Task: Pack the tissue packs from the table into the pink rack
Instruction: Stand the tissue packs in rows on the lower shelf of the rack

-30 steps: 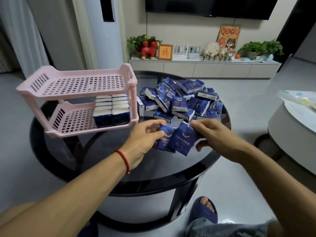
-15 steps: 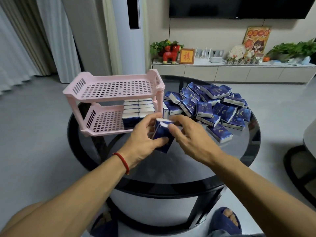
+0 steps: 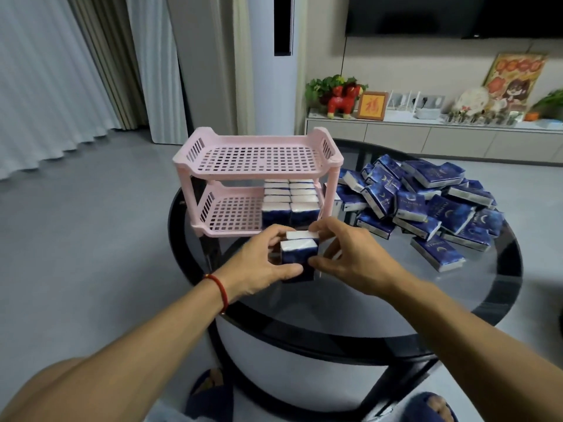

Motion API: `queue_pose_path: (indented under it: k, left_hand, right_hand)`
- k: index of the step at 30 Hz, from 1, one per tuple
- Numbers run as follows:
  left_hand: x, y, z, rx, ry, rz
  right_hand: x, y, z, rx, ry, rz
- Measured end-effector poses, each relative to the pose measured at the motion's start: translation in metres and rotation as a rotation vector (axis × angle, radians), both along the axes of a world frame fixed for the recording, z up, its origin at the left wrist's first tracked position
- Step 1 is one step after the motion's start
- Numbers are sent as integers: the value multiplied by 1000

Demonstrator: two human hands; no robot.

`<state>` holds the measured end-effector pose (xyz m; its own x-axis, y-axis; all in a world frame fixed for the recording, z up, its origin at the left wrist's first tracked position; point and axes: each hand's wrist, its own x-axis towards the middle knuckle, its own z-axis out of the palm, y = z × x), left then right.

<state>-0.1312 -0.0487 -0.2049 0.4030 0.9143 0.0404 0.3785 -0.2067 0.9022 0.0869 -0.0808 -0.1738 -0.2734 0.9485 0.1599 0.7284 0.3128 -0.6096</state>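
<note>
You are in a home living room: a wall-mounted television at one o'clock, a low white media cabinet beneath it carrying ornaments and potted plants, and floor-length curtains at ten o'clock.

tissue packs: pale lettering on the blue wrappers, too blurred to read for certain, beside a crescent-moon mark | framed picture on the sideboard: one red Chinese character, 福, on a gold ground | poster against the wall: a row of round red signs, unreadable
</note>
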Motion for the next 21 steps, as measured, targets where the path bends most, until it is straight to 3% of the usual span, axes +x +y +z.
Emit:
queue_pose_path:
  k: [3,7,14,21]
  left_hand:
    - [-14,5,6,16,-4,72]
    - [-39,13,24,32,-32,244]
    - [-43,31,28,235,66,583]
    - [-9,63,26,178,143,723]
  right_hand:
    - [-4,9,1,6,35,-82]
    - [3,36,-1,94,130,-501]
    - [-12,60,-1,105,81,-480]
    - [-3,69,0,89,94,-520]
